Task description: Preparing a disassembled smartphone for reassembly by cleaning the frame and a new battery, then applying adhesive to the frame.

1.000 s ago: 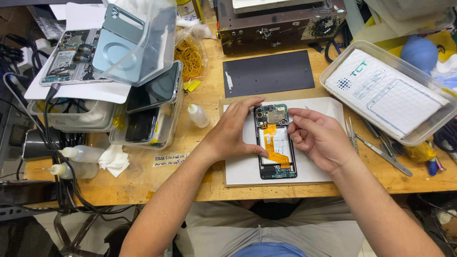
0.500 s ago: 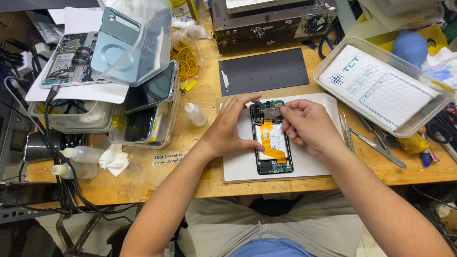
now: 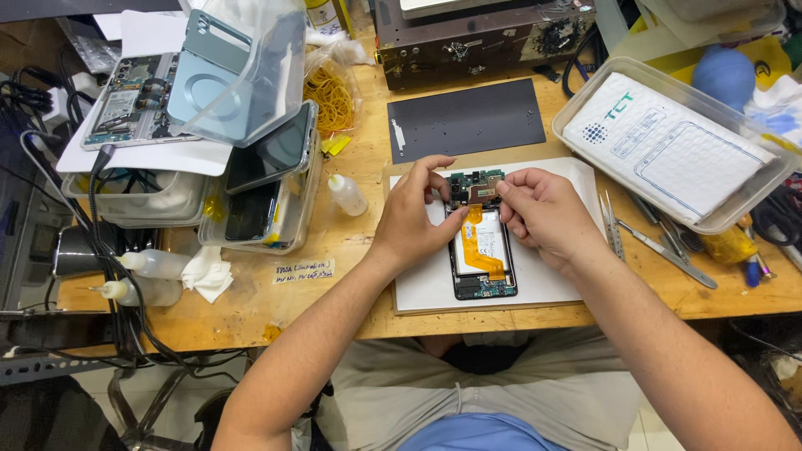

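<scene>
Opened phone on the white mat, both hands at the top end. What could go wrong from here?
1. Both the left hand and right hand pinch at the top of the opened phone; a slip might strain its orange flex cable.
2. Small loose bits lie on the dark mat just above; a sleeve or wrist could scatter them.
3. The tweezers sit beside the right wrist and could get knocked.

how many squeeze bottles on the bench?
3: one small squeeze bottle left of the white mat, two at the left edge by the tissue. Clutter may hide more.
</scene>
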